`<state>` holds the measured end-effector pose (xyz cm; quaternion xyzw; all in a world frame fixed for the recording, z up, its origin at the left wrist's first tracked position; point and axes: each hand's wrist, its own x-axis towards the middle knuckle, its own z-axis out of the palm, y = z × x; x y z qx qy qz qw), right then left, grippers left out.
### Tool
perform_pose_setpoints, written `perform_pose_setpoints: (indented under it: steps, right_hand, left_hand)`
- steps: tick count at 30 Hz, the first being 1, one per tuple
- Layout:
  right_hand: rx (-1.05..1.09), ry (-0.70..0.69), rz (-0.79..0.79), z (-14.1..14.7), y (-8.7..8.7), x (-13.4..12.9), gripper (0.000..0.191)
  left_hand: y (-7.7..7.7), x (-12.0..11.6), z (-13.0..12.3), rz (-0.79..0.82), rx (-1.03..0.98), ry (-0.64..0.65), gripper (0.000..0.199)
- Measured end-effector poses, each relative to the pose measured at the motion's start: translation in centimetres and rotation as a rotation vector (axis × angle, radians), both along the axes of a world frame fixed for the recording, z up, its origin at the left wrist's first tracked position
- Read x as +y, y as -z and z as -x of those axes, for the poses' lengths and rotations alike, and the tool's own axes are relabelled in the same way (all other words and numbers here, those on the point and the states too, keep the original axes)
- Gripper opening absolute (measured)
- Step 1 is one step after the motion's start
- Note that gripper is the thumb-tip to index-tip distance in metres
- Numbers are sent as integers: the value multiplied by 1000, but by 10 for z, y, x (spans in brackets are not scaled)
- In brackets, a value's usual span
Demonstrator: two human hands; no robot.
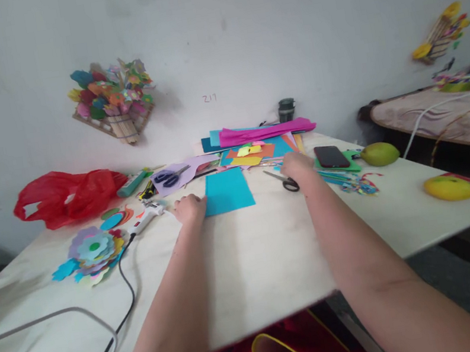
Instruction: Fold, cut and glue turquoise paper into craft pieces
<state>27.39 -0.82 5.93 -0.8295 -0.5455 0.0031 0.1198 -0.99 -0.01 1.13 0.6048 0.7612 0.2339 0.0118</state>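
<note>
A blue square sheet of craft paper [228, 191] lies flat on the table. My left hand [190, 209] rests at its left edge, palm down, fingers stretched over the tabletop and the thumb side by the paper. To the right of the sheet, my right hand [297, 164] is lowered to the table with its fingers drawn together. Small light-blue bits show by its fingertips; what it pinches, if anything, is too small to make out. A pair of black-handled scissors [289, 184] lies just below that hand, blades pointing left.
A hot glue gun [145, 219] with a black cord and stacked paper flowers [94, 247] lie left. Behind are a red plastic bag [70, 197], dark-blue scissors [171, 177] and coloured sheets [254, 155]. A phone [331, 157], a green mango [380, 154] and a yellow one [448, 188] lie right.
</note>
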Motion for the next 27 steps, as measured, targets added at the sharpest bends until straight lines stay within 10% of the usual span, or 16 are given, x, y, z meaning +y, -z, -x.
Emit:
perform_pose_setpoints:
  steps: [27]
  right_hand:
    - [-57,-143,128,28,17,0,44]
  left_hand:
    - [-5,6,-8,76,-390,58,29]
